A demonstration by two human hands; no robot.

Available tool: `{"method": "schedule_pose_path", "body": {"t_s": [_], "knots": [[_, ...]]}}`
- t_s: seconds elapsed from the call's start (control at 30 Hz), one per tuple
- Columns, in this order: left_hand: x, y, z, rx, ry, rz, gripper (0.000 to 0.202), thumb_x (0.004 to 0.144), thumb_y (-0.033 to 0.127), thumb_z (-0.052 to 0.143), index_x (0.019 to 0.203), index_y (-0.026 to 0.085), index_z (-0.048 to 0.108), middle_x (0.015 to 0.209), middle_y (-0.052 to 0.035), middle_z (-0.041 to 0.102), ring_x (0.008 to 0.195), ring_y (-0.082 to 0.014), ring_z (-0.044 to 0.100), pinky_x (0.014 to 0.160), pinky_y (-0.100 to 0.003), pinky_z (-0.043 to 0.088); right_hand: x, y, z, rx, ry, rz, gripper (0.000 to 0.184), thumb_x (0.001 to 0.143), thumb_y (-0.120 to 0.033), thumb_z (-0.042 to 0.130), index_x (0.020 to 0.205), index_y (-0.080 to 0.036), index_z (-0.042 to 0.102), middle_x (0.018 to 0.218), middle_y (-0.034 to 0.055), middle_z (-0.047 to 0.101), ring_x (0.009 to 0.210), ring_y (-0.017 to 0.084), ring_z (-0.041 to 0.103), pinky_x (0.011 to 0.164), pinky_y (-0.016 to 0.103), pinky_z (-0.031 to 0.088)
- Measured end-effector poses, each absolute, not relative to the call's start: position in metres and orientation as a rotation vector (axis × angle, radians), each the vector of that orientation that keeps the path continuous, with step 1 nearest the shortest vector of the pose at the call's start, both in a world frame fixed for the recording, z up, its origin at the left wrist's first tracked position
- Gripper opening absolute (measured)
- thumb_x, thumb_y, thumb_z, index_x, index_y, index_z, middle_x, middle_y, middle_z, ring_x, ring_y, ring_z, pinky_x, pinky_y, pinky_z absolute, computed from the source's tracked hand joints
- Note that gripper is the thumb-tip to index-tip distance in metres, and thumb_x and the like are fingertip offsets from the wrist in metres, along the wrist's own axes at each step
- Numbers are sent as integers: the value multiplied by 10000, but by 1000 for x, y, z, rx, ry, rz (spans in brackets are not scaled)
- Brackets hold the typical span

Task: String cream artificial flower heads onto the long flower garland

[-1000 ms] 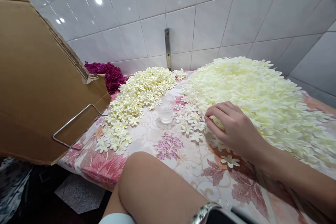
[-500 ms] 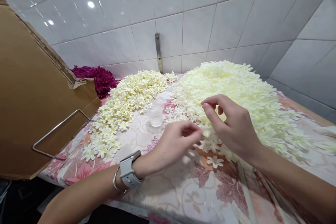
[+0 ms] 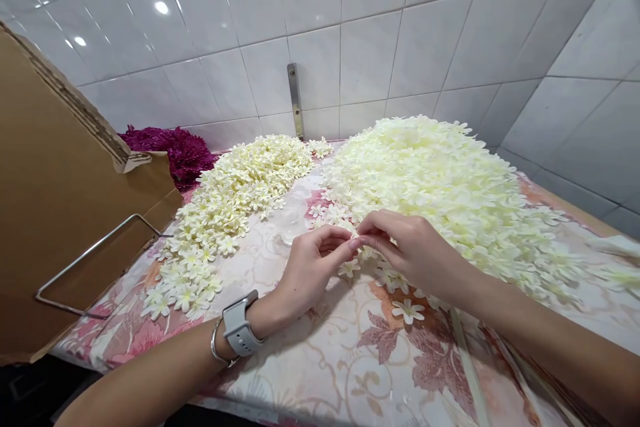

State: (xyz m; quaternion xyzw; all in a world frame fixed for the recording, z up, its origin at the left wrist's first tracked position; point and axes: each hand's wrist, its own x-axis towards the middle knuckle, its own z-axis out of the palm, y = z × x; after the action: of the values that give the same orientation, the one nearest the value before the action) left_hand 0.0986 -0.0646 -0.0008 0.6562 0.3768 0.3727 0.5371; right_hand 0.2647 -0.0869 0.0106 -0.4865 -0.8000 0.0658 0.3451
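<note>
My left hand (image 3: pixel 311 275), with a grey-strapped watch (image 3: pixel 241 323) and a silver bangle on its wrist, is closed in a pinch. Its fingertips meet those of my right hand (image 3: pixel 421 255), which is pinched too. A tiny pale bit shows between the fingertips, too small to name. Just beyond and under the hands spreads a large heap of pale yellow-white artificial flowers (image 3: pixel 425 167). One single white flower (image 3: pixel 408 311) lies on the cloth below my right hand. Behind my left hand stands a small clear plastic cup (image 3: pixel 290 225), partly hidden.
A second heap of cream flowers (image 3: pixel 240 190) lies to the left, with dark magenta flowers (image 3: pixel 170 150) behind it. A cardboard box (image 3: pixel 65 213) with a bent metal wire (image 3: pixel 83 260) borders the left side. The floral tablecloth (image 3: pixel 345 373) reaches a tiled wall (image 3: pixel 370 53).
My right hand has moved left and down, away from the big heap, to meet my left hand. Both sets of fingertips now touch. The view has shifted slightly.
</note>
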Motion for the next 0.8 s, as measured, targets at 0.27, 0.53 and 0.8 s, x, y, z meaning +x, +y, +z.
{"method": "schedule_pose_path", "body": {"t_s": [0.27,0.53,0.8], "knots": [[96,-61,3,1521,872,888,181,738,305,668,820,144,669,808,-49,704,758,-164,651,726,-275,512,266,-87,17,-1320,-1881,530,142,832,-250,524,741,-189,616,714,19,684,675,161,617,602,270,459],[97,-57,7,1227,772,840,158,677,286,732,729,139,706,723,-13,702,668,-104,637,737,-244,505,268,-88,22,-1321,-1741,611,154,773,-294,611,670,-180,613,652,11,657,615,144,589,584,259,449],[96,-57,7,1204,833,754,199,694,322,722,763,136,709,769,-31,698,726,-120,653,701,-212,498,266,-91,19,-1253,-1904,387,125,791,-137,533,709,-186,614,671,3,668,615,134,601,575,248,444]]}}
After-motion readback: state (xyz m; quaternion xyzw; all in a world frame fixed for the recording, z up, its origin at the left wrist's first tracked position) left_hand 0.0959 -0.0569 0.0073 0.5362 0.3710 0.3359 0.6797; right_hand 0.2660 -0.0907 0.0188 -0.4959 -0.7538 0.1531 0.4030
